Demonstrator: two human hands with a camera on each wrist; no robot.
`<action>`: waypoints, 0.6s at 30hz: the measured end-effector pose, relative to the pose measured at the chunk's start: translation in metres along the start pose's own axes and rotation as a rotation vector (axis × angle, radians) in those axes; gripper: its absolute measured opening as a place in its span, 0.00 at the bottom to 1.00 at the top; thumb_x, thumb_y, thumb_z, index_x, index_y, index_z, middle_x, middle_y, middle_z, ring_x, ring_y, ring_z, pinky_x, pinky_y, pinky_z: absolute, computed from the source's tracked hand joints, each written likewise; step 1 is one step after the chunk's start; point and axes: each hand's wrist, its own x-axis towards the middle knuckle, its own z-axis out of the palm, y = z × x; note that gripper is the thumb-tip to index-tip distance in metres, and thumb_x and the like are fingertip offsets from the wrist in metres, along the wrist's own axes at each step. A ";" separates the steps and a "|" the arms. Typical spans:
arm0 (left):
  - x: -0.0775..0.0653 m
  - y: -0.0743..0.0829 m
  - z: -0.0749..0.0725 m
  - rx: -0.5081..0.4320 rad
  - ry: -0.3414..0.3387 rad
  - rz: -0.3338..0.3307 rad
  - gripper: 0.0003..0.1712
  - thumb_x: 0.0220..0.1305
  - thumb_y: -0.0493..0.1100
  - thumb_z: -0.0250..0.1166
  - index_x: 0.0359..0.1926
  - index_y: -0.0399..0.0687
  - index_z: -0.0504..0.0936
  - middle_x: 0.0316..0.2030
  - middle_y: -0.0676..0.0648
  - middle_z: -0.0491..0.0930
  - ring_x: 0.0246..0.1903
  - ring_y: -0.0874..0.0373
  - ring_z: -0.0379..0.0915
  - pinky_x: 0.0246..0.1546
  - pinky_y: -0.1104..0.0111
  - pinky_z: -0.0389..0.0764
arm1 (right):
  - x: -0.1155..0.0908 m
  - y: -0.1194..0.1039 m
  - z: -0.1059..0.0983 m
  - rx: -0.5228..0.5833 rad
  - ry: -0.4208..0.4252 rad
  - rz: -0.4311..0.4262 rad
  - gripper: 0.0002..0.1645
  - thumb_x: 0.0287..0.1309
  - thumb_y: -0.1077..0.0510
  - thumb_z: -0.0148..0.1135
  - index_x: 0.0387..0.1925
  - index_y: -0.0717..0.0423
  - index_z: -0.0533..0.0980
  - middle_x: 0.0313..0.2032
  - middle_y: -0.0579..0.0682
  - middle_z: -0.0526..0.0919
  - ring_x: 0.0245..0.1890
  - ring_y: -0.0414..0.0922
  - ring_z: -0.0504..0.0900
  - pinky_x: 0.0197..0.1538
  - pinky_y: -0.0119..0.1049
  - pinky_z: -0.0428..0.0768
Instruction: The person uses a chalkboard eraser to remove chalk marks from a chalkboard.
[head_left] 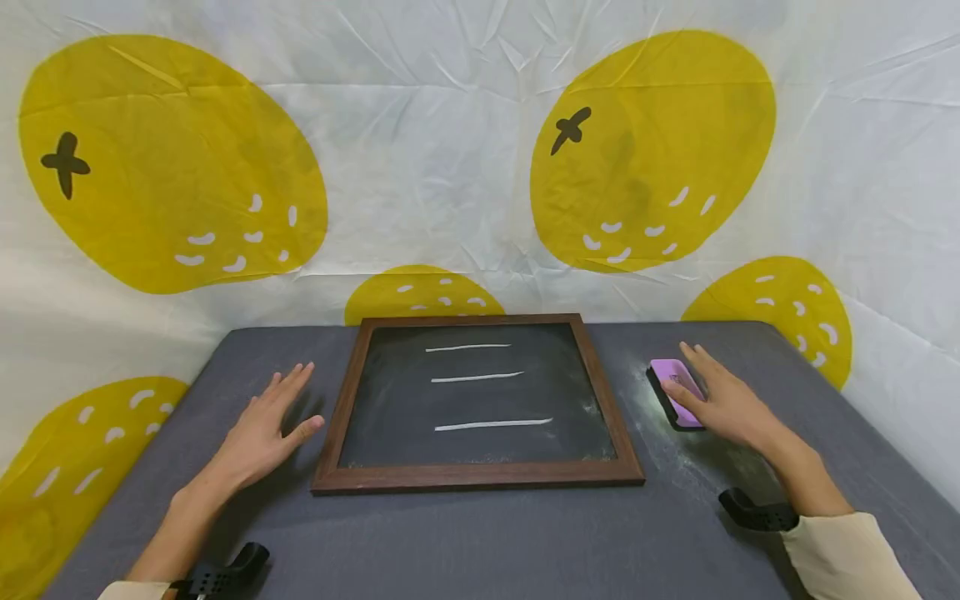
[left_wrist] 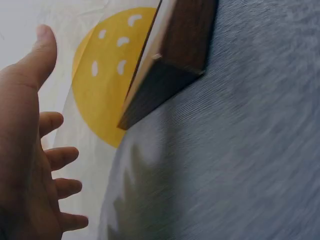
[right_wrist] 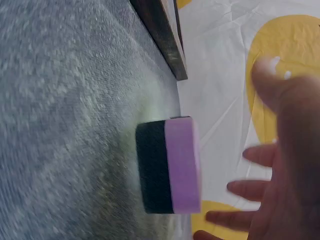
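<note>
A framed chalkboard (head_left: 480,400) lies on the table, its brown wooden frame round a dark surface with three white chalk lines. To its right sits a blackboard eraser (head_left: 679,392), pink-purple on top with a black felt base, felt side down; the right wrist view shows both layers of the eraser (right_wrist: 172,167). My right hand (head_left: 723,404) hovers above the eraser with fingers spread, apart from it. Left of the chalkboard, my left hand (head_left: 258,429) is held over the table, fingers extended and holding nothing. The left wrist view shows the frame's corner (left_wrist: 165,75) beyond that hand.
A dark grey cloth covers the table (head_left: 480,542). Pale chalk dust (head_left: 652,442) marks the cloth around the eraser. Behind the table hangs a white curtain (head_left: 427,167) printed with large yellow fruits. Each wrist wears a black camera band.
</note>
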 end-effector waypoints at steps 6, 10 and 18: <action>0.005 0.000 0.023 -0.151 -0.037 0.033 0.46 0.66 0.53 0.62 0.76 0.48 0.49 0.72 0.34 0.48 0.69 0.31 0.37 0.61 0.33 0.40 | 0.002 0.003 0.007 -0.012 0.073 0.055 0.46 0.68 0.43 0.52 0.69 0.74 0.52 0.61 0.79 0.61 0.56 0.73 0.67 0.52 0.67 0.67; 0.006 -0.001 0.032 -0.180 -0.054 0.058 0.45 0.66 0.51 0.62 0.75 0.46 0.50 0.72 0.33 0.49 0.69 0.31 0.38 0.62 0.35 0.38 | 0.002 0.003 0.010 -0.005 0.117 0.053 0.43 0.68 0.45 0.53 0.67 0.76 0.55 0.58 0.79 0.65 0.50 0.71 0.73 0.46 0.64 0.72; 0.000 0.000 0.046 -0.112 -0.039 0.058 0.44 0.65 0.53 0.63 0.73 0.40 0.54 0.69 0.33 0.55 0.69 0.33 0.42 0.66 0.41 0.38 | -0.003 0.005 0.015 0.018 0.124 0.090 0.47 0.65 0.45 0.57 0.67 0.78 0.53 0.52 0.80 0.67 0.51 0.74 0.65 0.48 0.68 0.62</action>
